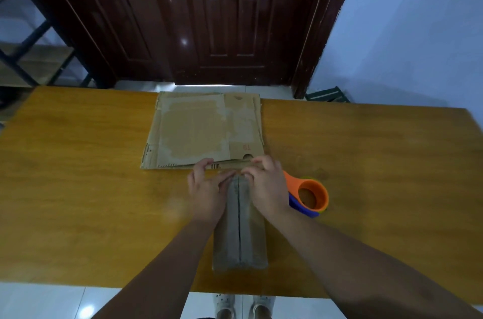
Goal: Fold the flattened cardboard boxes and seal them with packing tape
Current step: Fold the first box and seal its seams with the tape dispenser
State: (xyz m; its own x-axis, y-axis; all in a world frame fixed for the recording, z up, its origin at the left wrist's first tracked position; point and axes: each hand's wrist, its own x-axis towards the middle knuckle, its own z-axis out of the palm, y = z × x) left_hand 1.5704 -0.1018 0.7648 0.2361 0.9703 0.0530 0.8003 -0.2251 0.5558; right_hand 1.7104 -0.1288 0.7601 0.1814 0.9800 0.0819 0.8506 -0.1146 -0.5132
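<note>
A narrow folded cardboard box (240,235) lies lengthways on the wooden table (78,188), its two top flaps meeting along a dark centre seam. My left hand (206,188) presses on the box's far left end, fingers stretched toward the flap edge. At the far right end my right hand (266,188) has its fingers curled over the box's edge. Beyond them a flattened cardboard box (203,130) lies flat, with torn tape marks on its face. An orange and blue tape dispenser (311,195) sits just right of my right hand, touching neither hand.
A dark wooden door (222,18) stands behind the table. At the far left is a metal shelf frame (31,57). The table's near edge runs just above my feet (243,305) on the tiled floor.
</note>
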